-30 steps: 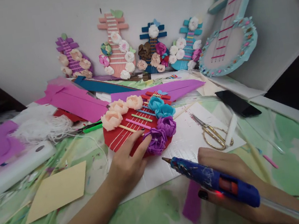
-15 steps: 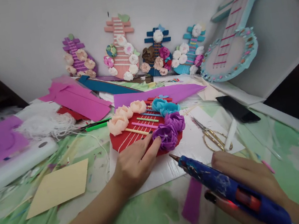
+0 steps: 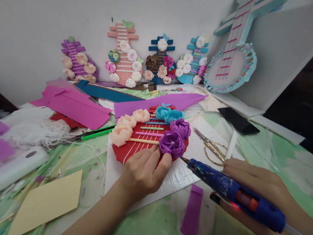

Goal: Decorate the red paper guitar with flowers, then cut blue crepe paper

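Note:
A red paper guitar (image 3: 123, 153) with white strings and coloured strips lies on a white board (image 3: 167, 186). Peach flowers (image 3: 121, 134) line its left side; blue flowers (image 3: 174, 115) and purple ones are on the right. My left hand (image 3: 143, 170) rests at its front edge, thumb and fingers closed against the front purple paper flower (image 3: 172, 143); the fingertips are partly hidden. Wrapped around a blue hot glue gun (image 3: 218, 185) is my right hand (image 3: 257, 183). The gun's nozzle points at the guitar's edge just under that flower, touching or very near it.
Gold-handled scissors (image 3: 214, 149) and a black phone (image 3: 238, 121) lie to the right. A purple paper strip (image 3: 193, 214) is in front, a cream card (image 3: 47, 204) to the left, tangled white string (image 3: 36, 131) behind it. Several decorated guitars, one pink (image 3: 125, 55), lean on the wall.
The glue gun's nozzle has come in closer to the front purple flower and the guitar's edge. My left fingers have shifted lower along that flower. The whole view has turned slightly right.

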Action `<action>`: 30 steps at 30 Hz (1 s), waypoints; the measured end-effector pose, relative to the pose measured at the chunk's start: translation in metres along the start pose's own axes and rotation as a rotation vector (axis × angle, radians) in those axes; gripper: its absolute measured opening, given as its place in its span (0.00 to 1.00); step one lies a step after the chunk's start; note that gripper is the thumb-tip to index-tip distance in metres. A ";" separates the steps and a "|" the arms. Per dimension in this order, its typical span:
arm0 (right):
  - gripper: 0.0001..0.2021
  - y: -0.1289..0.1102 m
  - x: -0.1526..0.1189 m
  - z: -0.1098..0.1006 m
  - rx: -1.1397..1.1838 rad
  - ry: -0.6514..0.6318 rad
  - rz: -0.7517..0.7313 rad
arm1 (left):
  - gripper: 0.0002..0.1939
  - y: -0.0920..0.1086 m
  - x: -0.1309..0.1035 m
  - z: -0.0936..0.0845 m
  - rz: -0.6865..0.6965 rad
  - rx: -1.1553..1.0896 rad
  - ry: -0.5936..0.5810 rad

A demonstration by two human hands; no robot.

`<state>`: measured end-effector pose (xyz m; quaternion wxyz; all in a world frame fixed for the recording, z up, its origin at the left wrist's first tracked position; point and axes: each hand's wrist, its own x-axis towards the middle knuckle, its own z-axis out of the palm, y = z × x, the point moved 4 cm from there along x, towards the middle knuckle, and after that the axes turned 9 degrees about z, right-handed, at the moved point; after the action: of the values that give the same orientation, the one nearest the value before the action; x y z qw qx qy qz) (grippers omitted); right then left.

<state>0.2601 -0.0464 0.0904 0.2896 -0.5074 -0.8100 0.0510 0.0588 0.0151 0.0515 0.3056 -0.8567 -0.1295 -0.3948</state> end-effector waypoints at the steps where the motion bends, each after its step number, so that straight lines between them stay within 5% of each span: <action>1: 0.03 0.000 0.000 -0.001 -0.003 0.004 0.008 | 0.05 0.001 0.001 0.001 0.016 0.019 -0.004; 7: 0.01 0.004 -0.005 0.002 -0.061 -0.014 -0.006 | 0.08 0.004 0.005 0.003 0.061 0.070 -0.011; 14: 0.13 0.013 -0.014 0.003 -0.181 0.052 -0.108 | 0.09 0.005 0.004 0.006 0.056 0.073 0.005; 30: 0.04 0.015 -0.013 0.006 -0.163 0.029 -0.121 | 0.09 0.003 0.003 0.004 0.052 0.042 -0.028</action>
<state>0.2728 -0.0492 0.0750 0.2618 -0.4801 -0.8363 -0.0401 0.0645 0.0154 0.0500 0.3320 -0.8586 -0.1197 -0.3718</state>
